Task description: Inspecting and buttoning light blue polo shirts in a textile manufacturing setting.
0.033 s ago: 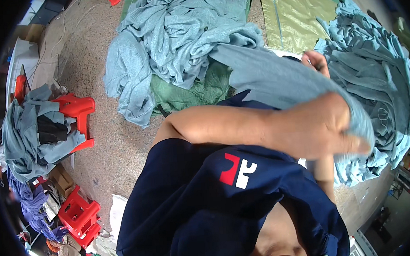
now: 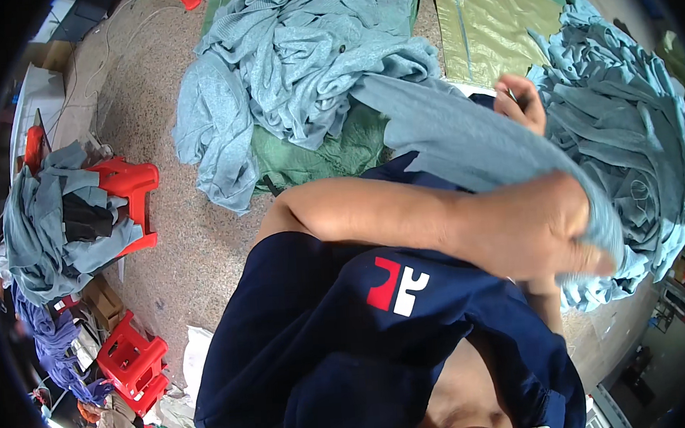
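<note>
My left forearm reaches across my body to the right. My left hand (image 2: 543,229), somewhat blurred, is closed on one end of a grey-blue knit garment piece (image 2: 471,131). The piece stretches from there toward the far left, its other end reaching the large knit pile (image 2: 302,59). Beyond the left hand, my right hand (image 2: 523,107) is raised by the far edge of the piece, fingers curled. A small dark, thin thing shows between its fingers, too small to name. The left hand and arm partly hide my right forearm.
Another grey-blue knit heap (image 2: 620,134) lies at the right, near a gold-coloured sheet (image 2: 488,28). Green cloth (image 2: 327,152) lies under the large pile. At the left, a red stool (image 2: 133,187) bears more knit pieces; another red stool (image 2: 131,352) stands nearer.
My left hand has dropped slightly, with the knit piece shifting along with it. The right hand has moved a little to the left.
</note>
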Demonstrator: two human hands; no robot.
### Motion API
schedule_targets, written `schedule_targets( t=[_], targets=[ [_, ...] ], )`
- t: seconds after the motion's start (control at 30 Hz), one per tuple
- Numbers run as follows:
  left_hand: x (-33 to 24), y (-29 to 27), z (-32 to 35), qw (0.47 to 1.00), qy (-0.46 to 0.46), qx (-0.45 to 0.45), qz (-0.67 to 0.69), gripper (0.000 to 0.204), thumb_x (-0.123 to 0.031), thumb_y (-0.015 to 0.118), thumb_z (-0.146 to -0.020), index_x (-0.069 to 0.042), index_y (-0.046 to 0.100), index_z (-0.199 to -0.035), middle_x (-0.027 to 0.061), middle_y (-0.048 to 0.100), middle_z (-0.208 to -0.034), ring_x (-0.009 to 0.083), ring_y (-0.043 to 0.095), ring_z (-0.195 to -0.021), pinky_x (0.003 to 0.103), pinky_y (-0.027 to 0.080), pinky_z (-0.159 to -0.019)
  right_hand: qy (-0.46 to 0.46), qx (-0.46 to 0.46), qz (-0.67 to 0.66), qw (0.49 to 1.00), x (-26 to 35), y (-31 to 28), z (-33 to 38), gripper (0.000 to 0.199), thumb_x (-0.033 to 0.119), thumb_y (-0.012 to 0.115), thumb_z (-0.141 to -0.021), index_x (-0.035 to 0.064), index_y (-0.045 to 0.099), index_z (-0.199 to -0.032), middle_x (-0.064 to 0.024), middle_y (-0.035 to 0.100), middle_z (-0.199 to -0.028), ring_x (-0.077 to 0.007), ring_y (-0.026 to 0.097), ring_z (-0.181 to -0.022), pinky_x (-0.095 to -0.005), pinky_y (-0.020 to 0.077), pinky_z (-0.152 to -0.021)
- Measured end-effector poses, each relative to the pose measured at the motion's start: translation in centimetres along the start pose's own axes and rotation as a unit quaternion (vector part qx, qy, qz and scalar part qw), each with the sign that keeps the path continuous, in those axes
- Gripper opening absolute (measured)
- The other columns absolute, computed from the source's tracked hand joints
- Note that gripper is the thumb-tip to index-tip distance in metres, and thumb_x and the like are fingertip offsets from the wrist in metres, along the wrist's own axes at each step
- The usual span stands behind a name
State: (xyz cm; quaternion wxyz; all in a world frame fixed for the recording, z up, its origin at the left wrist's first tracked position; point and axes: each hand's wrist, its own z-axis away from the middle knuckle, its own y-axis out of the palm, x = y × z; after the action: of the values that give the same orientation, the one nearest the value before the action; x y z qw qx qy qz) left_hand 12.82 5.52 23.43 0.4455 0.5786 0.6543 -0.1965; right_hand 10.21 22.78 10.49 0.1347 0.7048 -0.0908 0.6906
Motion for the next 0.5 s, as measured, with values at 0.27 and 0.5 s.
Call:
schedule_targets(
  t=[0.27, 0.5],
  targets=[
    [-0.4, 2.2, 0.6, 0.999, 0.021, 0.021, 0.015, 0.060, -0.027, 0.068, -0.085, 0.002, 0.027, -0.051, 0.0053, 0.021, -0.045, 0.0138, 0.022, -0.044, 0.037, 0.024, -0.042, -0.222, 0.489, 0.249, 0.806, -7.7, 8.7, -6.1, 0.042, -0.004, 0.055, -0.079, 0.0190, 0.061, -0.113, 0.0007, 0.053, -0.119, -0.0065, 0.050, -0.087, -0.0215, 0.0420, -0.064],
    [-3.5, -1.8, 2.3, 0.999, 0.049, 0.005, 0.019, 0.025, -0.015, 0.064, -0.090, 0.002, 0.056, -0.072, 0.0089, 0.054, -0.064, 0.0195, 0.053, -0.058, 0.032, 0.042, -0.057, -0.059, 0.348, 0.169, 0.920, -6.6, 11.5, -7.7, 0.018, 0.004, 0.059, -0.083, 0.0085, 0.062, -0.100, -0.0021, 0.058, -0.090, -0.0060, 0.053, -0.074, -0.0207, 0.0410, -0.059]
  ],
)
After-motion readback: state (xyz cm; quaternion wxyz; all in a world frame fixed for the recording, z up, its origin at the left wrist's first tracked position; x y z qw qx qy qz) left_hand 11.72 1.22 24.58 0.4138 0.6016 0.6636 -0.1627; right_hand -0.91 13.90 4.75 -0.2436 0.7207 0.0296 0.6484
